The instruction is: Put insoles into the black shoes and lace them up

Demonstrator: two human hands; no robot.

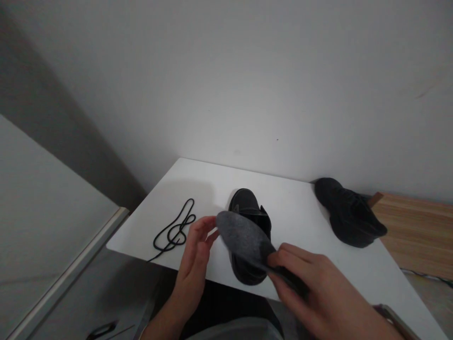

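Observation:
A grey felt-like insole [242, 233] is held above a black shoe [246, 200] on the white table. My right hand [311, 278] is closed around the insole's narrower end, and the insole slants up to the left. At its rounded tip is my left hand [194, 255], its fingers stretched toward the edge and its thumb apart; the fingertips touch the tip or lie just beside it. The shoe points away from me, its front opened out with no lace visible in it. Part of its opening is hidden behind the insole. A black shoelace [173, 236] lies in loose loops left of my left hand.
Another black shoe [348, 212], with its lace in, stands on the right of the white table [283, 193]. Beyond it is a wooden board [417, 226]. A pale wall rises behind the table. At lower right, a dark-edged object [392, 318] shows partly behind my right forearm.

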